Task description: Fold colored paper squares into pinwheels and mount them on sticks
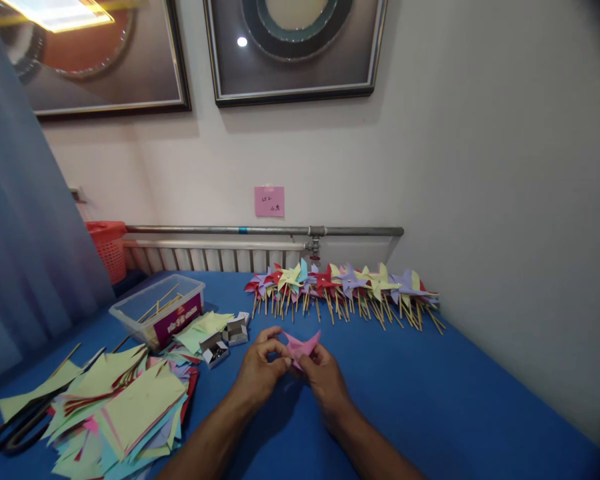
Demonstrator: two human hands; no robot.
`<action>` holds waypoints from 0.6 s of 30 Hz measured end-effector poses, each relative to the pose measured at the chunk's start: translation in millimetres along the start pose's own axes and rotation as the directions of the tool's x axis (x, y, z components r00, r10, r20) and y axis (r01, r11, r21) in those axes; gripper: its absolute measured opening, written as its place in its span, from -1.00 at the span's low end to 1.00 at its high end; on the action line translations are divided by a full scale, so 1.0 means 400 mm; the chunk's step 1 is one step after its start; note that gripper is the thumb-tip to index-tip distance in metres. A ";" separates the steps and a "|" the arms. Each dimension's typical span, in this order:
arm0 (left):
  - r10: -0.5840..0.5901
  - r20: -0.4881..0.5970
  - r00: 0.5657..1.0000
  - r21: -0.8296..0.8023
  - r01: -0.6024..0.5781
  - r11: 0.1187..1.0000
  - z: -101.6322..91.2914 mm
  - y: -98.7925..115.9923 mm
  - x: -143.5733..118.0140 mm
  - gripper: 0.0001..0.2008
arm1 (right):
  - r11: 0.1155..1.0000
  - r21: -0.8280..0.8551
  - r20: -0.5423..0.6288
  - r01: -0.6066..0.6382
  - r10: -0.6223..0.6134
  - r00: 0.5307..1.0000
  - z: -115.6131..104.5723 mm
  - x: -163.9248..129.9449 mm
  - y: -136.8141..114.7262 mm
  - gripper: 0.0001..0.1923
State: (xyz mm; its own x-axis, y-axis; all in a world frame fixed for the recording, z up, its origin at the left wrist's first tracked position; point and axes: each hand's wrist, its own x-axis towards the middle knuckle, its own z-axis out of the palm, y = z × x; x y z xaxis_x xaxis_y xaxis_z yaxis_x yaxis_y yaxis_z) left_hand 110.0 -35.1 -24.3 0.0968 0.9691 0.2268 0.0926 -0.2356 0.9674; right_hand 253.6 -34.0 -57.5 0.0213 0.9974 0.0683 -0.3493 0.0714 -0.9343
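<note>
A piece of pink paper (300, 346), its corners folded inward like a pinwheel head, is held up between both hands over the blue table. My left hand (266, 363) pinches its left side with thumb and fingers. On the right side, my right hand (324, 373) grips it, thumb pressed on the front. Whether a pin sits in the paper is hidden by the fingers. Left of my left hand stand small open white boxes; the nearer box (214, 351) holds small dark pieces, and another box (237, 331) sits just behind it.
Finished pinwheels (350, 281) on sticks lie in a row at the back. At left are a stack of cut colored paper (135, 407), black-handled scissors (25, 423) and a clear plastic tub (130, 313) with sticks. Pipes (220, 231) run along the wall.
</note>
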 end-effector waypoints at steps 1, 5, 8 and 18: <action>-0.031 0.006 1.000 -0.030 0.031 0.999 0.001 -0.002 0.002 -0.99 | 1.000 0.013 -0.015 -0.008 0.008 1.000 0.001 0.000 0.001 -0.56; -0.099 0.024 0.995 -0.111 0.101 0.989 0.010 -0.002 0.002 -0.94 | 0.998 0.037 -0.048 -0.041 0.043 0.998 0.003 0.011 0.019 -0.52; -0.104 0.017 0.994 -0.123 0.105 0.987 0.014 0.006 -0.002 -0.92 | 0.999 0.036 -0.010 -0.037 0.037 0.999 0.005 0.012 0.021 -0.52; 0.064 -0.018 0.998 0.040 -0.063 0.997 0.000 0.007 0.002 -0.93 | 0.999 0.032 0.082 -0.027 0.024 0.996 0.012 -0.011 -0.004 -0.54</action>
State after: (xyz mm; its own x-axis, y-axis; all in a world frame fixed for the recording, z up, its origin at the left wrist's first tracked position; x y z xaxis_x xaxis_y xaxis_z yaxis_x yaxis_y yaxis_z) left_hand 110.3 -35.0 -21.5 0.0850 0.9532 0.2901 0.1260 -0.2991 0.9459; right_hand 249.6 -38.4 -54.5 -0.0640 0.9952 0.0742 -0.3793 0.0445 -0.9242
